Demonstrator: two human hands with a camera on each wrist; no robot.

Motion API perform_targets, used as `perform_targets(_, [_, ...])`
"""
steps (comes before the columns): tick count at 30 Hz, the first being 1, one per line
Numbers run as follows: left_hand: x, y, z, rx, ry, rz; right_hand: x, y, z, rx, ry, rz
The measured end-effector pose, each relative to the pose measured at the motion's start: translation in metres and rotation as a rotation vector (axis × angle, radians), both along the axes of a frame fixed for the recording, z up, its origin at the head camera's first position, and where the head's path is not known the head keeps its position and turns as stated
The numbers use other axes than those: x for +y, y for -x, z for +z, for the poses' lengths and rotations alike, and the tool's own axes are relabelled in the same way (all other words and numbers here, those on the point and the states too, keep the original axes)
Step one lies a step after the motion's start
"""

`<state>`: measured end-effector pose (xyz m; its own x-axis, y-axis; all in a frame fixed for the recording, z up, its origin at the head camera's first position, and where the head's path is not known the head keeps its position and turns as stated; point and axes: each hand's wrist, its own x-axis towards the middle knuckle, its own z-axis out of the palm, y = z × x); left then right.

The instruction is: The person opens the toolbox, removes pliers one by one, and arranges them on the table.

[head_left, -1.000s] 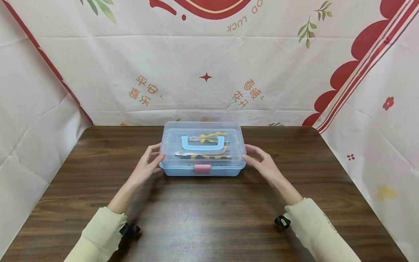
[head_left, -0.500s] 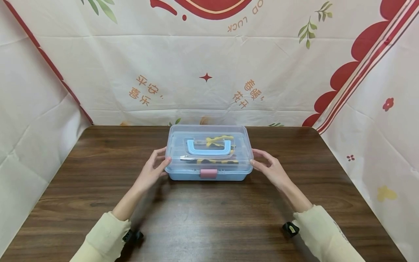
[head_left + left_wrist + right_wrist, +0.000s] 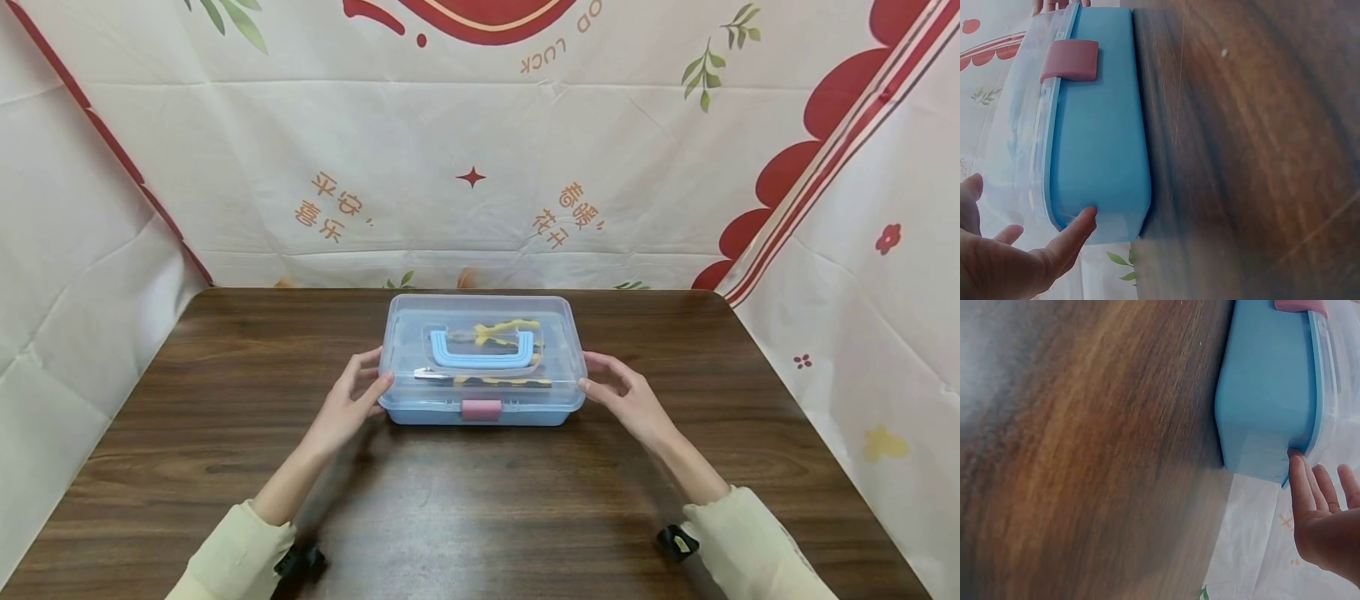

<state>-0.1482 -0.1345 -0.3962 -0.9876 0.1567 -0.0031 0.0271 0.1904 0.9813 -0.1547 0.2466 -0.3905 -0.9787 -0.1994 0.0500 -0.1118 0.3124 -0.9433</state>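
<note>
Clear-lidded toolbox (image 3: 483, 392) sits closer in on the table (image 3: 480, 508) than a second ago; left hand (image 3: 347, 410) and right hand (image 3: 630, 402) grip its ends, fingers (image 3: 1074, 239) half-spread. Repositioning seems underway (pink latch (image 3: 481, 409) fastened).

Left fingers (image 3: 1072, 237) touch blue box (image 3: 1100, 137) (clear lid (image 3: 1019, 119) on) | 1 pink latch (image 3: 1071, 60) | wood tabletop (image 3: 1241, 150)

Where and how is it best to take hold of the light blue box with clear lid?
Probably at both short ends, under the projecting rim, left hand from the left, right hand from the right: the box is wide and sits flat; its handle seems folded onto the lid.
</note>
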Motion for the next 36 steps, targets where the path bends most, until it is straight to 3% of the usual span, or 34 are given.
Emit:
perform_targets(10, [0.0, -0.011, 0.0, -0.014, -0.009, 0.012, 0.001, -0.009, 0.0, -0.023, -0.045, -0.017])
perform_targets(11, [0.001, -0.014, 0.003, -0.021, -0.007, 0.013, 0.0, -0.01, 0.0, -0.02, -0.04, -0.015])
perform_targets(16, [-0.001, -0.022, 0.003, -0.032, 0.006, 0.022, -0.001, -0.016, -0.001, 0.0, -0.015, 0.003])
perform_targets(18, [-0.003, -0.022, -0.001, -0.024, 0.02, 0.026, -0.001, -0.018, 0.0, 0.005, -0.009, 0.011])
perform_targets(29, [-0.008, -0.035, 0.001, 0.005, 0.075, 0.025, -0.004, -0.029, 0.001, 0.023, 0.014, 0.041])
perform_targets(36, [-0.011, -0.043, 0.004, 0.001, 0.073, 0.022, -0.007, -0.037, -0.002, -0.004, 0.029, 0.033])
